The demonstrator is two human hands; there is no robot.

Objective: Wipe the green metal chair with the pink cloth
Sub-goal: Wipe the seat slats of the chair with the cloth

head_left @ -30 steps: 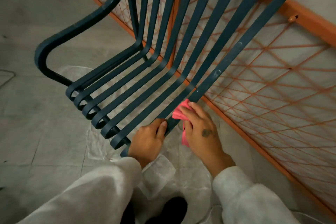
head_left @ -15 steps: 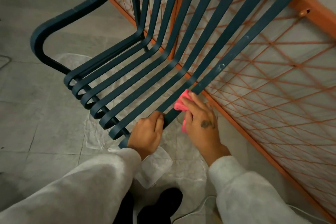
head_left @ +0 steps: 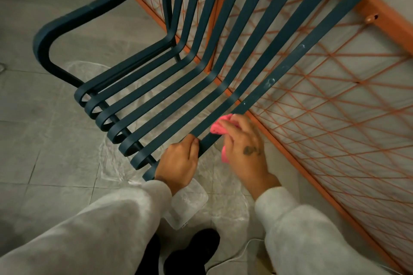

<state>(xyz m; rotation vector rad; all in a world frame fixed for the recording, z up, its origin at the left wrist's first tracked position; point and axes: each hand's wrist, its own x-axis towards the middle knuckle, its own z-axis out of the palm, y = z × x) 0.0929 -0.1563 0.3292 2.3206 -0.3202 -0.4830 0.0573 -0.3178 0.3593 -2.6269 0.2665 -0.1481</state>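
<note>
The dark green metal chair with long curved slats fills the upper middle of the view, one armrest at the left. My left hand grips the front end of the nearest slat, fingers curled round it. My right hand holds the pink cloth and presses it against the rightmost slat just below its bend. Most of the cloth is hidden under the hand; a fold hangs below the slat.
An orange frame with a diagonal wire mesh stands right behind the chair. Clear plastic sheeting lies on the grey floor tiles under the seat. A white cable runs along the floor near my dark shoe.
My right hand has slid the pink cloth a little up the rightmost slat toward its bend. My left hand keeps its grip on the front end of the slat.
</note>
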